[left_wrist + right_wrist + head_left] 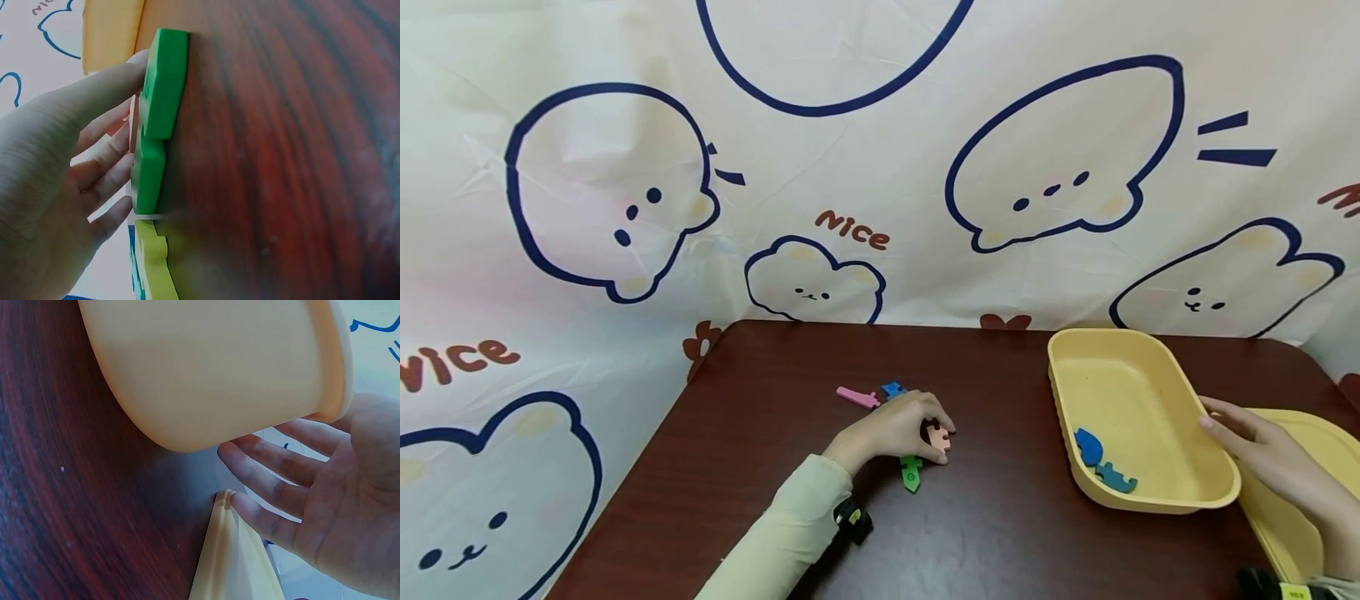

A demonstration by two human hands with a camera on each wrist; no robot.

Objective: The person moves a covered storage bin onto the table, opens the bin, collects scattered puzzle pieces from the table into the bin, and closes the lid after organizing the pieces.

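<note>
My left hand (904, 427) is low over the table, thumb and fingers curled around a salmon-pink puzzle piece (938, 436). Under and beside that hand lie a green puzzle piece (911, 473), a blue one (892, 389) and a long pink one (857, 397). Seen from the left wrist, the green piece (164, 87) stands in front of the fingers, with a yellow-green piece (156, 262) close by. With thumb over the rim and fingers outside, my right hand (1255, 437) grips the side of a yellow plastic bin (1135, 400). Two blue pieces (1088, 447) lie inside its near left corner.
A yellow lid or tray (1288, 500) lies on the dark wooden table (985, 533) beneath my right forearm. Behind the table hangs a white cloth (917, 167) with cartoon prints.
</note>
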